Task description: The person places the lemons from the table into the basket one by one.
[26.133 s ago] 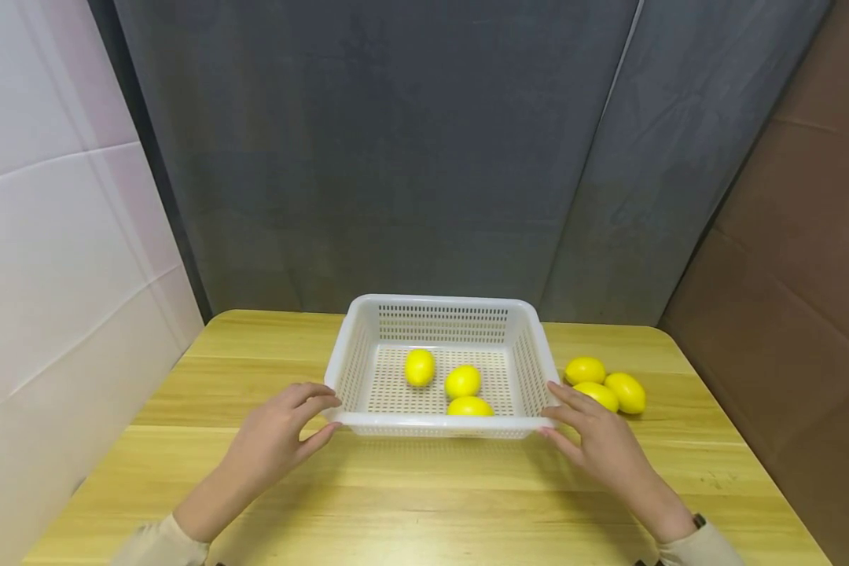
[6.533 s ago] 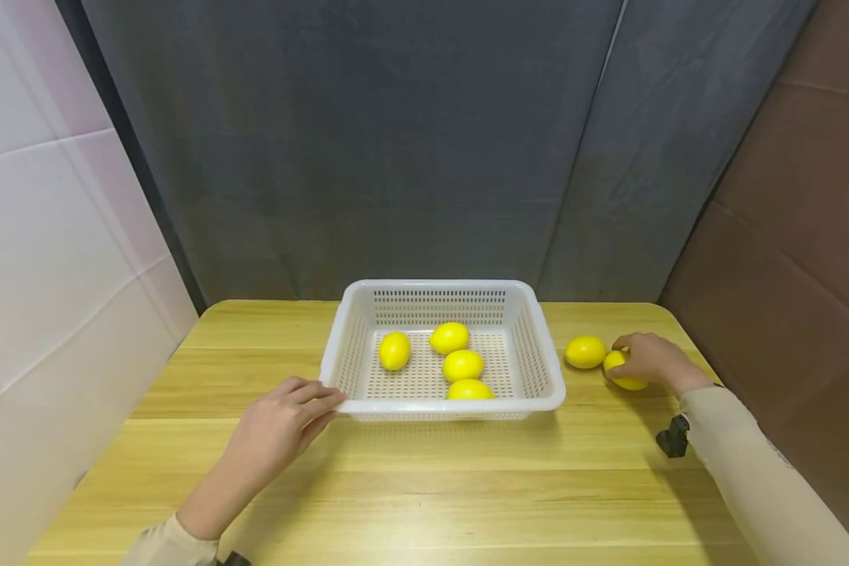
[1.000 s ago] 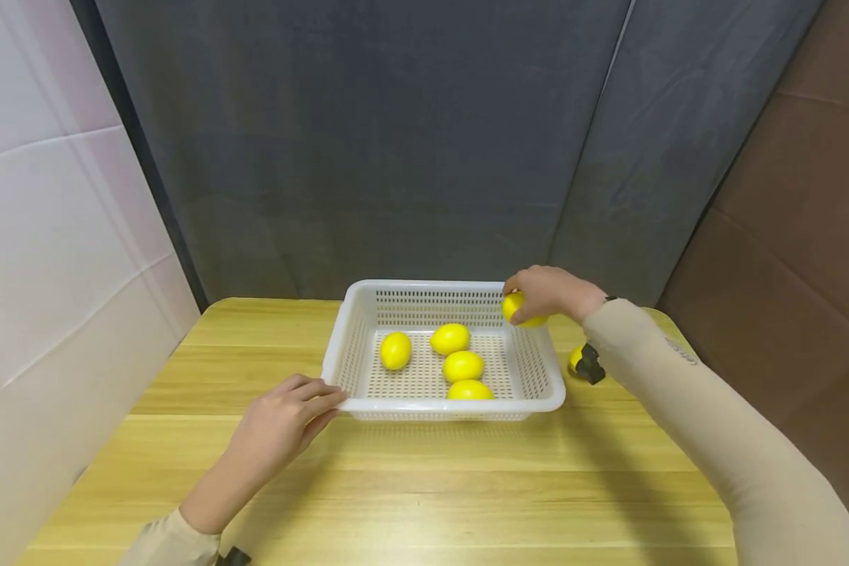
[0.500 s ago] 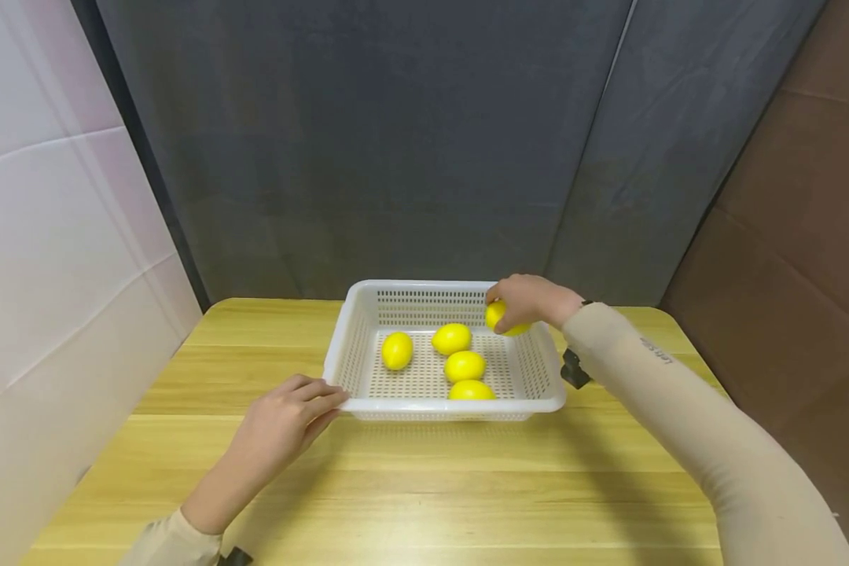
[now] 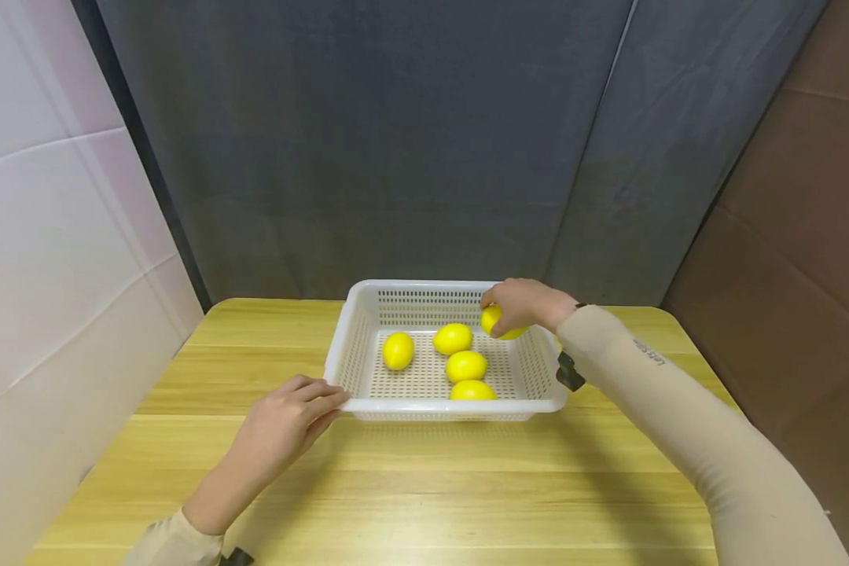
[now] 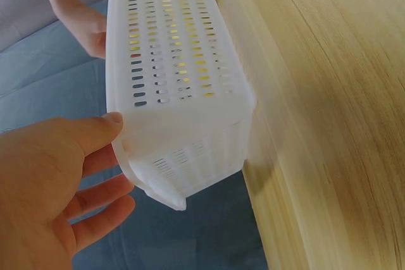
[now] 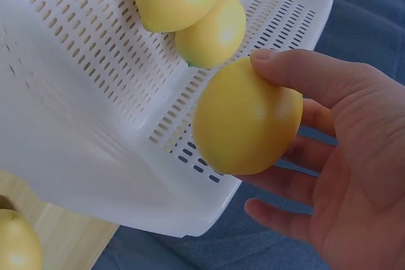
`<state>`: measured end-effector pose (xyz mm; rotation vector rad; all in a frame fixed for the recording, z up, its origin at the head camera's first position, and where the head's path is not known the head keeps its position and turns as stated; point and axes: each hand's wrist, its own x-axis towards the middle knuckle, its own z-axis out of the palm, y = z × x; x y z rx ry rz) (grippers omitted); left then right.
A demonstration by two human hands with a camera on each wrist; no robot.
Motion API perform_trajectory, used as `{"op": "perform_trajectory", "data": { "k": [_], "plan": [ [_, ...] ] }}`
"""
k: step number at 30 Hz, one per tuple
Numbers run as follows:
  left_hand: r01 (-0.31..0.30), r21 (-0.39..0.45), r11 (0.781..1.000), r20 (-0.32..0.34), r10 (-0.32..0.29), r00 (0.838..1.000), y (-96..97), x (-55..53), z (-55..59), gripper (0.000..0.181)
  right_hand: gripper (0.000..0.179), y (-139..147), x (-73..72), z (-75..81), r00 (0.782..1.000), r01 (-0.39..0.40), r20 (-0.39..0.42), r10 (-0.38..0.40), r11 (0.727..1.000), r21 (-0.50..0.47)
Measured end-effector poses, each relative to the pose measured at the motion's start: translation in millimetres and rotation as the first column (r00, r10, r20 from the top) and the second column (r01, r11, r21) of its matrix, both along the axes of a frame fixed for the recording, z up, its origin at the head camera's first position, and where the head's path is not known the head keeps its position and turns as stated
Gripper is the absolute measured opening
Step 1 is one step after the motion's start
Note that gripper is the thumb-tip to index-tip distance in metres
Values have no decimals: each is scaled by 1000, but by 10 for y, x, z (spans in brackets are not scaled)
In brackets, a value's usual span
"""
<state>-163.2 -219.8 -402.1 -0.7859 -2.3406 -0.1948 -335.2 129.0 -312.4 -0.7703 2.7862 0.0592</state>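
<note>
A white perforated plastic basket (image 5: 410, 406) stands on the table, with several yellow lemons (image 5: 398, 350) on its floor. At its near left corner, my left hand (image 5: 276, 417) holds the rim, thumb (image 6: 95, 132) on the near side and fingers round the left side. My right hand (image 5: 527, 303) grips another lemon (image 5: 494, 318) over the basket's right side, inside the rim. In the right wrist view that lemon (image 7: 240, 124) sits between thumb and fingers, above the slotted wall.
One more lemon (image 7: 16, 245) lies on the wooden table outside the basket; the right forearm hides it in the head view. A dark panel (image 5: 382, 157) rises behind the table, a white sheet (image 5: 64, 259) at left and a brown one (image 5: 799, 275) at right.
Since the earliest frame, one more lemon came into the basket and my right hand left the rim. It picked up another from the table and lately moved slightly left and down with it.
</note>
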Motion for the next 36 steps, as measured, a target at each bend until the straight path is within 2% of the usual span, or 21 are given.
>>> {"op": "perform_trajectory", "data": {
  "k": [23, 36],
  "plan": [
    [3, 1, 1000, 5, -3, 1000, 5, 25, 12, 34, 53, -51, 37, -31, 1000, -4, 4, 4, 1000, -19],
    [2, -2, 1000, 4, -2, 1000, -9, 35, 21, 32, 49, -66, 6, -22, 998, 22, 54, -21, 1000, -19]
  ]
}}
